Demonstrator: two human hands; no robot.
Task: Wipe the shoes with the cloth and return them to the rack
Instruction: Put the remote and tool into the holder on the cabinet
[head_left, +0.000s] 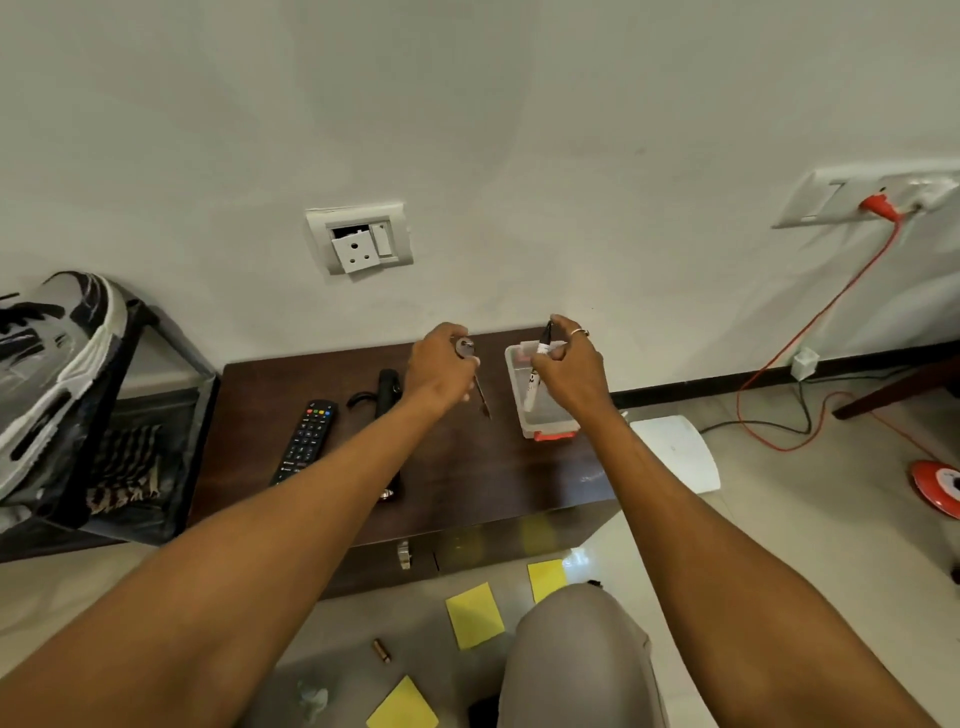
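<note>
A white and black sneaker (57, 374) sits on top of a dark rack (171, 364) at the far left. A striped cloth (124, 467) lies on the rack's lower shelf. My left hand (439, 371) is over a dark brown table (467, 483) and grips a key and a thin tool (483, 397). My right hand (571, 371) pinches a black-capped marker (537, 364), held upright over a clear plastic box (543, 415) with a red latch. Neither hand touches the shoe or the cloth.
A black remote (305, 441) and a black torch (388, 395) lie on the table. Yellow sticky notes (475, 616) lie on the floor near my knee (576, 654). The box's white lid (675, 452), an orange cable (810, 322) and an orange reel (937, 488) are at the right.
</note>
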